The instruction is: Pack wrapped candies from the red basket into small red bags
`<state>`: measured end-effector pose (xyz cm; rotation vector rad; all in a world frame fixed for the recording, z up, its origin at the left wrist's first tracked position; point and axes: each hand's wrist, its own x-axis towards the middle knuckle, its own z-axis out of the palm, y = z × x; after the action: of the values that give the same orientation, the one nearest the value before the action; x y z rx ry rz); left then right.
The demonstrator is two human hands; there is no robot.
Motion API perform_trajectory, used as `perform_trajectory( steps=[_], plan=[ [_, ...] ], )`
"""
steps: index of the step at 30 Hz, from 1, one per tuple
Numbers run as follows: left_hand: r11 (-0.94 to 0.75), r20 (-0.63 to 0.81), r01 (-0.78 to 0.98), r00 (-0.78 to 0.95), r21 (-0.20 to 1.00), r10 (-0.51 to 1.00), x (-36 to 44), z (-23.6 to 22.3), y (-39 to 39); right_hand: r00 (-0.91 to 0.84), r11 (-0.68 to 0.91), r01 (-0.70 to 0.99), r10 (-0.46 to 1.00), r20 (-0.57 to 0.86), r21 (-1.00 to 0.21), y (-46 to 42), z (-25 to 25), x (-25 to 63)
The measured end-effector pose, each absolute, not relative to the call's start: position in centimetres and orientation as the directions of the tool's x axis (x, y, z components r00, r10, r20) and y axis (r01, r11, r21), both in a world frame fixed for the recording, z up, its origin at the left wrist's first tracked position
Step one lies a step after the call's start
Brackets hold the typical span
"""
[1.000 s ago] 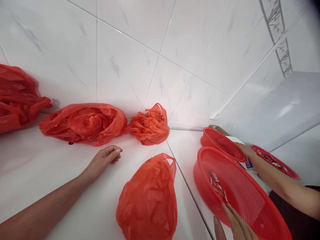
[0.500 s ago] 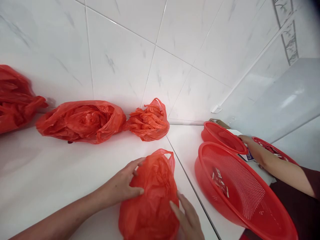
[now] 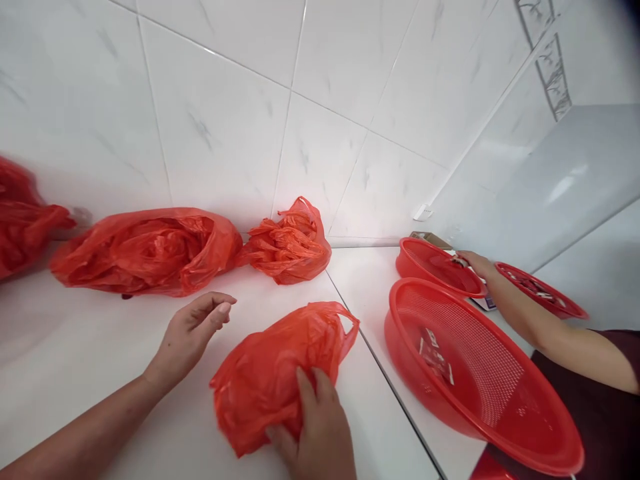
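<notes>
A filled red plastic bag (image 3: 260, 373) lies tilted on the white table in front of me, its loop handle pointing to the right. My right hand (image 3: 320, 420) grips the bag's near side, thumb on the left and fingers over the top. What the bag contains is hidden. To the left of the bag, my left hand (image 3: 195, 327) hovers clear of it, fingers loosely bent and thumb slightly apart, with nothing in it.
Along the tiled wall sit a bunched red bag (image 3: 293, 243), a wider red bag (image 3: 150, 250) and another at far left. On the right stand a large red basket (image 3: 470, 413) with a few packets inside and a smaller red basket (image 3: 443, 270). A co-worker's arm (image 3: 525, 307) reaches over the smaller basket.
The bag has turned and tilted, its handle swinging right. My left hand has come off it and moved left; my right hand has shifted left onto it. The co-worker's hand moved over the small basket.
</notes>
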<state>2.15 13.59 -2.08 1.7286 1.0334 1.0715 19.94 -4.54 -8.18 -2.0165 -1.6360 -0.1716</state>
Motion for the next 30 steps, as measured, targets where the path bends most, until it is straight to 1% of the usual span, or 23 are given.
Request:
perform_trajectory(
  steps=[2, 4, 6, 7, 9, 12, 14, 18, 20, 21, 23, 24, 25, 26, 27, 28, 30],
  plan=[
    [-0.446, 0.377, 0.185, 0.317, 0.876, 0.870, 1.7, -2.1, 13.2, 0.279, -0.135, 0.930, 0.864, 0.420, -0.341, -4.2, -7.9, 20.6],
    [-0.589, 0.492, 0.164, 0.400, 0.792, 0.773, 1.8, -2.1, 12.5, 0.240, -0.091, 0.930, 0.884, 0.402, -0.355, -4.0, -7.5, 20.7],
    [-0.675, 0.536, 0.191, 0.472, 0.713, 0.700, 2.4, -2.3, 11.7, 0.174, -0.019, 0.928, 0.905, 0.387, -0.373, -4.1, -7.3, 20.4],
    [-0.686, 0.530, 0.223, 0.488, 0.692, 0.693, 2.8, -2.4, 11.3, 0.143, 0.021, 0.923, 0.908, 0.393, -0.384, -4.3, -7.1, 20.3],
    [-0.645, 0.486, 0.295, 0.461, 0.705, 0.743, 3.6, -2.7, 10.8, 0.106, 0.095, 0.906, 0.893, 0.438, -0.412, -4.9, -6.7, 20.4],
    [-0.503, 0.400, 0.307, 0.340, 0.808, 0.851, 4.4, -3.2, 10.7, 0.141, 0.150, 0.877, 0.828, 0.543, -0.457, -6.8, -5.0, 22.2],
    [-0.427, 0.351, 0.278, 0.283, 0.861, 0.893, 4.5, -3.5, 10.9, 0.241, 0.080, 0.875, 0.784, 0.572, -0.478, -8.4, -2.8, 24.9],
    [-0.364, 0.307, 0.247, 0.240, 0.898, 0.921, 4.5, -3.8, 11.3, 0.488, -0.235, 0.856, 0.662, 0.569, -0.461, -11.1, 2.8, 33.1],
    [-0.350, 0.291, 0.244, 0.247, 0.904, 0.924, 4.4, -3.8, 11.3, 0.614, -0.440, 0.782, 0.665, 0.424, -0.442, -11.6, 4.8, 37.8],
    [-0.348, 0.285, 0.250, 0.257, 0.903, 0.923, 4.4, -3.8, 11.3, 0.651, -0.519, 0.749, 0.695, 0.306, -0.412, -11.6, 5.3, 40.1],
    [-0.344, 0.271, 0.274, 0.271, 0.898, 0.924, 4.3, -4.0, 11.4, 0.635, -0.605, 0.731, 0.772, -0.007, -0.315, -11.3, 5.5, 43.8],
    [-0.339, 0.263, 0.287, 0.273, 0.896, 0.925, 4.2, -4.0, 11.5, 0.614, -0.632, 0.730, 0.774, -0.155, -0.262, -11.1, 5.2, 45.0],
    [-0.331, 0.252, 0.297, 0.274, 0.895, 0.928, 4.1, -4.1, 11.6, 0.589, -0.643, 0.730, 0.764, -0.263, -0.233, -11.0, 4.8, 45.9],
    [-0.320, 0.240, 0.303, 0.275, 0.897, 0.931, 4.1, -4.2, 11.7, 0.566, -0.650, 0.728, 0.750, -0.342, -0.219, -10.8, 4.3, 46.3],
    [-0.309, 0.227, 0.307, 0.274, 0.900, 0.935, 4.0, -4.2, 11.8, 0.548, -0.653, 0.725, 0.740, -0.389, -0.220, -10.8, 3.9, 46.5],
    [-0.300, 0.218, 0.307, 0.273, 0.903, 0.937, 3.9, -4.3, 11.9, 0.533, -0.652, 0.719, 0.739, -0.412, -0.241, -10.7, 3.5, 46.3],
    [-0.291, 0.209, 0.308, 0.271, 0.906, 0.939, 3.9, -4.3, 12.1, 0.498, -0.637, 0.696, 0.760, -0.417, -0.330, -10.5, 3.0, 45.8]
  ],
)
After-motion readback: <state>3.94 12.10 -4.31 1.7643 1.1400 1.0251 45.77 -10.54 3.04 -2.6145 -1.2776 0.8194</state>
